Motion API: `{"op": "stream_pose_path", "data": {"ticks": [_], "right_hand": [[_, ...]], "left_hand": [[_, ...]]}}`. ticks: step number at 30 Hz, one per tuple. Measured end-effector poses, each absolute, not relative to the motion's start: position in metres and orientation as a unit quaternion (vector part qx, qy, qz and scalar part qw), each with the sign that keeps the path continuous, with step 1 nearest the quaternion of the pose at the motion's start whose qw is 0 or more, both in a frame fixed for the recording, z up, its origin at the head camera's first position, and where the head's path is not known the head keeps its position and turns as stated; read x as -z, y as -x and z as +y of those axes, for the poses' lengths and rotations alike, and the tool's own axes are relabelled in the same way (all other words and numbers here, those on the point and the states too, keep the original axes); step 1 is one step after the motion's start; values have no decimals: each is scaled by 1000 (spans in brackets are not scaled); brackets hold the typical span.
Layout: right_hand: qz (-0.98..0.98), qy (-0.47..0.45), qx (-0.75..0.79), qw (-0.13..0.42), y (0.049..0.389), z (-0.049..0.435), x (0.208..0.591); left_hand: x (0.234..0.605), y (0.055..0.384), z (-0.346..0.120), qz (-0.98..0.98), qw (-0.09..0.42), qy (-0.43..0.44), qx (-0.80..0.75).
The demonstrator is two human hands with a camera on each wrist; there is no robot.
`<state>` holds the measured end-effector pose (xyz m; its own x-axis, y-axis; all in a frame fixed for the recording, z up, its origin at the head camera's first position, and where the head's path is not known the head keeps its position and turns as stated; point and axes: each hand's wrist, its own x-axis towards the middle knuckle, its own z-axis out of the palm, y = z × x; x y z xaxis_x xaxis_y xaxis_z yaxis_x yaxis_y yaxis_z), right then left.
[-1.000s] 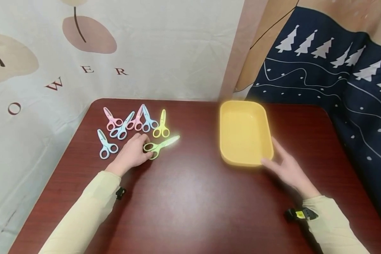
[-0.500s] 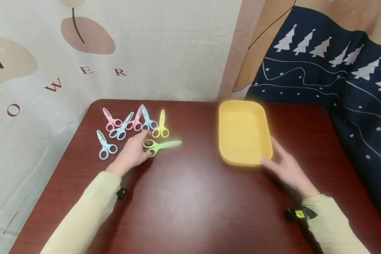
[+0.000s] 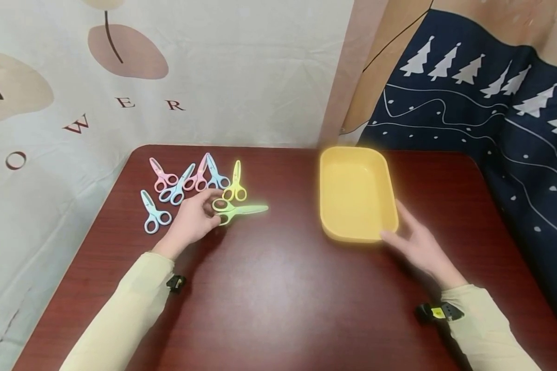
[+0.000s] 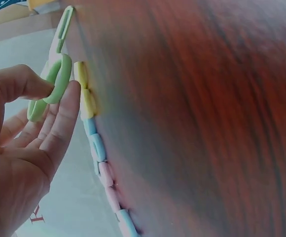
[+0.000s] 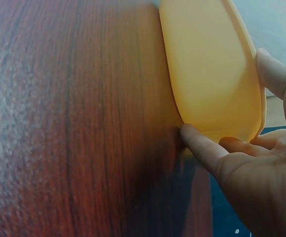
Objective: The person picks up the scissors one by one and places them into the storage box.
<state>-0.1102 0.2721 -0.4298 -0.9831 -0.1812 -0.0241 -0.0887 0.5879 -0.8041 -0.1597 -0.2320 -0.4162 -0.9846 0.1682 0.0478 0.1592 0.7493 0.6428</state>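
My left hand [image 3: 194, 219] pinches light green scissors [image 3: 241, 209] by the handle loops, thumb against the fingers. In the left wrist view those green scissors [image 4: 58, 81] are raised off the table, blades pointing away from the palm. Just behind them lie yellow scissors [image 3: 235, 185]. My right hand [image 3: 420, 246] rests at the near right corner of a yellow tray [image 3: 322, 198], thumb and fingers spread along its outer walls. In the right wrist view, fingertips of the hand [image 5: 254, 173] touch the tray's wall [image 5: 212, 74]; some fingers are partly hidden behind it.
Several pink and blue scissors lie at the back left, among them blue scissors [image 3: 154, 214] set apart and pink scissors [image 3: 163, 176]. The dark red table [image 3: 278, 299] ends at a pale printed cloth [image 3: 260, 77] behind. A navy tree-patterned cloth [image 3: 455, 108] hangs at the right.
The green scissors have risen off the table in my left hand, and their blades have swung from slanting backward to pointing right. My right hand and the tray have stayed put.
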Motion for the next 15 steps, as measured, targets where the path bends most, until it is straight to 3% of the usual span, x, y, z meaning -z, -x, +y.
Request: {"op": "stream_pose_path", "data": {"ticks": [15], "right_hand": [[886, 79, 455, 51, 111, 269, 428]], "left_hand": [[406, 156, -227, 881, 29, -67, -467]]}}
